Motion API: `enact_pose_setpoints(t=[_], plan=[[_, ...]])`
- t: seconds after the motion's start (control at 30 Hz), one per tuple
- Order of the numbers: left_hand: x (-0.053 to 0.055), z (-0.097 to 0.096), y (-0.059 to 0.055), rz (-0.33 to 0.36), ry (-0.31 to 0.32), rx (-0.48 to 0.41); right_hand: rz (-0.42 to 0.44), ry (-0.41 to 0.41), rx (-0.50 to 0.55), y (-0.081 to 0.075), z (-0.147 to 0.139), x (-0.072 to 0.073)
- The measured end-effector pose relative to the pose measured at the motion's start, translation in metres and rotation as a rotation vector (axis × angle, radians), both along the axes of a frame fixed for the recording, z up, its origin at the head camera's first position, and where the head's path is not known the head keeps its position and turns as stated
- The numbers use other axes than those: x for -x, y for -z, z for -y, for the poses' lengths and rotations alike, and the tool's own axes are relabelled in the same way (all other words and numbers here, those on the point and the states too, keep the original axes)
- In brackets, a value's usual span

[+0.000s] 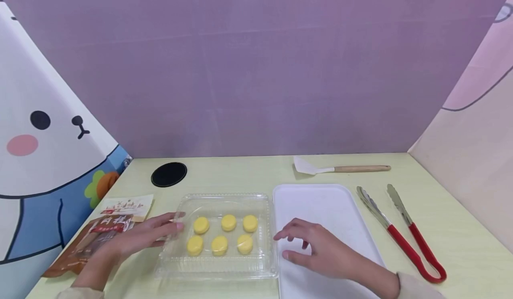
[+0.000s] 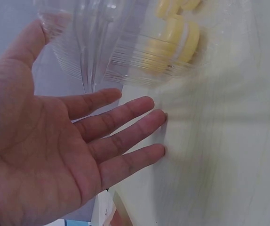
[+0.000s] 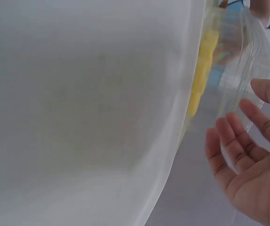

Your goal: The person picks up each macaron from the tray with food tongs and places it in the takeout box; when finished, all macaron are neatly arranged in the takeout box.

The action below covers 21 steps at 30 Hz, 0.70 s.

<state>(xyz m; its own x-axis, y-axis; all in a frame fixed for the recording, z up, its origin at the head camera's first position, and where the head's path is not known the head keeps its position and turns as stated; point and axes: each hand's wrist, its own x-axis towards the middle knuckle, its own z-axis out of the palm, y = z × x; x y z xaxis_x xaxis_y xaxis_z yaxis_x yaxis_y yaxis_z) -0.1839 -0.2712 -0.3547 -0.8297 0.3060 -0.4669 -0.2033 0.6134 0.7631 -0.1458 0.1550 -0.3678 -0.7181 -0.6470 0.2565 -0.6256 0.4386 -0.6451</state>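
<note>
A clear plastic clamshell box (image 1: pixel 224 268) lies on the table with several yellow macarons (image 1: pixel 219 245) in two rows inside it. Its lid appears to be down. At the box's left side is my left hand (image 1: pixel 140 236), fingers extended and spread. In the left wrist view the thumb (image 2: pixel 29 42) reaches the box's edge and seems to touch it. My right hand (image 1: pixel 320 250) hovers above a white tray (image 1: pixel 316 201), its fingers loosely bent and holding nothing. Those fingertips (image 3: pixel 222 125) are near the box's right edge; whether they touch it I cannot tell.
Red-handled tongs (image 1: pixel 409 241) lie spread to the tray's right. Behind the tray lies a white spatula (image 1: pixel 356 169) with a wooden handle. A black round disc (image 1: pixel 169 174) is at the back left. Food packets (image 1: pixel 100 232) lie beside my left hand. A purple backdrop (image 1: pixel 256 76) rises behind.
</note>
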Motion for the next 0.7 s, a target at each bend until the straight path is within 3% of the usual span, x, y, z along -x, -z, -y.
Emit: enact_pose_setpoints(t=[0.27,0.43,0.7], plan=[[0.001,-0.001,-0.001,-0.005,-0.001,0.013,0.203,0.110,0.074,0.007,0.006,-0.026],[0.001,0.000,0.000,-0.006,0.003,0.014,0.375,0.074,0.142,0.013,0.012,-0.030],[0.001,0.000,0.000,-0.014,0.011,0.017,0.672,0.027,0.293,0.017,0.022,-0.025]])
